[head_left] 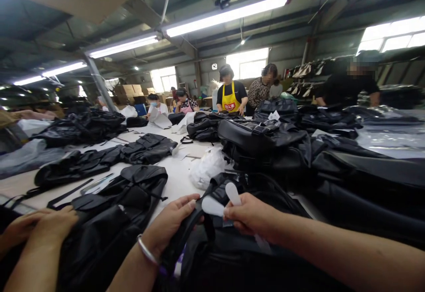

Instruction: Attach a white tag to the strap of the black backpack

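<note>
My left hand (174,221), with a silver bangle on the wrist, is closed round a black strap (191,225) of the backpack in front of me. My right hand (252,216) pinches a white strip (212,206) with rounded ends; two ends stick out past the fingers, close to the strap. Whether it is one folded strip or two pieces I cannot tell. Beneath both hands lies the black backpack (226,256), its lower part dark and hard to make out. A bit of purple shows near its left side.
At the left, a co-worker's hands (49,225) rest on another black backpack (133,194). A crumpled clear plastic bag (207,168) lies on the white table (175,163). Black bags (265,146) are heaped to the right. Several people stand or sit beyond the table.
</note>
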Demonstrator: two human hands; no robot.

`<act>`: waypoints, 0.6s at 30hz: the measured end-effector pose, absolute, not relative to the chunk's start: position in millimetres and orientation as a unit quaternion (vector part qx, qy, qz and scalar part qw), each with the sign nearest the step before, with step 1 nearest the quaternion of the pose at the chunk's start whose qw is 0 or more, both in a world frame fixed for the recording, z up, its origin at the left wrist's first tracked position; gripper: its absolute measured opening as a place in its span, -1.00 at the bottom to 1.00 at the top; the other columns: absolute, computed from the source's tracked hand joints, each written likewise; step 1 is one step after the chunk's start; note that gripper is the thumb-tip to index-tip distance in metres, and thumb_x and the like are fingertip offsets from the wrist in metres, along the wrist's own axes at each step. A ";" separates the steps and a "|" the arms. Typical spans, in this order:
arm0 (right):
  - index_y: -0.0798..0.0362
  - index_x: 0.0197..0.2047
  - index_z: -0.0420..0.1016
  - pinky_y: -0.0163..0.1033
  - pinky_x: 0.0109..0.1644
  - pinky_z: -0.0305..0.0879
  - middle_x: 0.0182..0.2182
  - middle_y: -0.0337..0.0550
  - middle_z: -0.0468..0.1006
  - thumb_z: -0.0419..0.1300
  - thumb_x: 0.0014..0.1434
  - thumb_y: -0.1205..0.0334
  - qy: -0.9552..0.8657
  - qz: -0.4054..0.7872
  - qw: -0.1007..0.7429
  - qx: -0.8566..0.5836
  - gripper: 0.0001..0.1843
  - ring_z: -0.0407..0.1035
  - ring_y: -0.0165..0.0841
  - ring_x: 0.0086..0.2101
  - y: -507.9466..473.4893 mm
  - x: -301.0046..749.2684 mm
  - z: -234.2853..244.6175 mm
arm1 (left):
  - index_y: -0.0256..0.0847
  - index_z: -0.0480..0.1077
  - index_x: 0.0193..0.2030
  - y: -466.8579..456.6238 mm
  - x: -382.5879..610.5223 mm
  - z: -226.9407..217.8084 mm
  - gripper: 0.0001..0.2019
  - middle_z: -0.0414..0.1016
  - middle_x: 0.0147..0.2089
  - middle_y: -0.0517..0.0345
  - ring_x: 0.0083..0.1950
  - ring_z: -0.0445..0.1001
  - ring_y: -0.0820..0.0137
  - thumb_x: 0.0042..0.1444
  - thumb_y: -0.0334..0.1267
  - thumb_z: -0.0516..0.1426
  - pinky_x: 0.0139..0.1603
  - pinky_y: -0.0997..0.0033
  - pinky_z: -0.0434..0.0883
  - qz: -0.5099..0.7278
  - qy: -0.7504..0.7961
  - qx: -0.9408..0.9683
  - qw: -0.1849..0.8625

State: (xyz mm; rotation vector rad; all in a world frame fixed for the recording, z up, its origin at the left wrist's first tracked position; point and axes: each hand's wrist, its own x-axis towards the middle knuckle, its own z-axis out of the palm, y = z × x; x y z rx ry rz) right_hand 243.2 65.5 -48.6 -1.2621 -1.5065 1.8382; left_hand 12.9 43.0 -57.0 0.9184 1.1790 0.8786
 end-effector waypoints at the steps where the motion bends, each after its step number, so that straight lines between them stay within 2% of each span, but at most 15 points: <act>1: 0.08 -0.52 0.43 -0.40 -0.69 -0.16 -0.81 -0.41 0.17 0.13 -0.08 0.30 -0.545 0.670 0.193 -0.465 -0.93 -0.05 -0.55 -0.77 61.4 244.1 -49.0 | -0.30 0.29 0.17 46.6 10.4 -54.3 -0.43 0.56 -0.39 0.07 -0.56 0.40 0.53 0.07 -0.10 0.27 -0.57 0.63 0.28 0.384 0.523 0.407 0.643; 3: 0.07 -0.57 0.42 -0.40 -0.70 -0.14 -0.82 -0.39 0.18 0.11 -0.14 0.35 -0.559 0.667 0.154 -0.467 -0.93 -0.04 -0.55 -0.79 54.6 241.5 -51.3 | -0.31 0.30 0.17 52.0 9.1 -49.5 -0.43 0.57 -0.40 0.04 -0.56 0.41 0.53 0.07 -0.08 0.26 -0.58 0.64 0.26 0.376 0.531 0.415 0.636; 6: 0.08 -0.59 0.40 -0.39 -0.71 -0.09 -0.81 -0.36 0.23 0.11 -0.15 0.37 -0.561 0.659 0.149 -0.479 -0.92 0.01 -0.53 -0.80 50.1 227.3 -53.4 | -0.32 0.27 0.18 54.5 15.5 -44.1 -0.40 0.57 -0.41 0.04 -0.56 0.42 0.51 0.07 -0.05 0.26 -0.59 0.64 0.25 0.364 0.533 0.435 0.628; 10: 0.09 -0.49 0.42 -0.43 -0.70 -0.13 -0.76 -0.38 0.23 0.08 -0.08 0.37 -0.474 0.724 0.196 -0.461 -0.91 0.01 -0.56 -0.78 49.8 202.7 -53.5 | -0.35 0.26 0.18 49.0 27.3 -41.8 -0.39 0.56 -0.40 0.06 -0.50 0.46 0.45 0.07 -0.05 0.25 -0.48 0.54 0.35 0.370 0.508 0.463 0.625; 12: 0.10 -0.46 0.42 -0.45 -0.70 -0.17 -0.71 -0.38 0.23 0.08 -0.04 0.33 -0.427 0.766 0.228 -0.422 -0.90 0.00 -0.58 -0.76 49.2 194.3 -57.0 | -0.35 0.24 0.19 44.1 29.8 -43.0 -0.39 0.55 -0.42 0.08 -0.51 0.45 0.45 0.09 -0.04 0.23 -0.49 0.53 0.34 0.374 0.509 0.472 0.615; 18: 0.12 -0.56 0.25 -0.47 -0.68 -0.25 -0.67 -0.36 0.20 0.06 -0.12 0.34 -0.324 0.832 0.259 -0.368 -0.95 -0.04 -0.62 -0.74 47.2 191.7 -78.6 | -0.33 0.19 0.27 30.1 26.8 -49.1 -0.29 0.59 -0.40 0.05 -0.51 0.48 0.41 0.08 0.07 0.19 -0.50 0.52 0.31 0.338 0.535 0.498 0.593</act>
